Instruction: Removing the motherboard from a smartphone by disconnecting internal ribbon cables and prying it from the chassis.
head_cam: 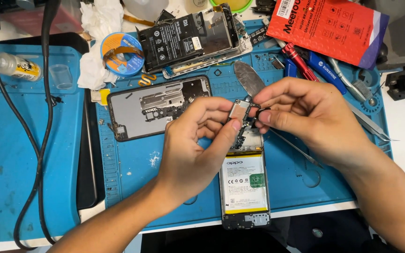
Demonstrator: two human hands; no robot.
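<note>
**Small circuit board pinched above an opened phone**

Blue repair mat [132, 178] covers your tabletop. Your left hand [195, 145] and right hand [305, 115] both pinch a small circuit board [240, 112] just above the opened phone [244, 187], whose white-and-yellow battery label faces up. Slipping could drop the board onto it. A red rectangular package [326, 28] lies at the far right.
</note>
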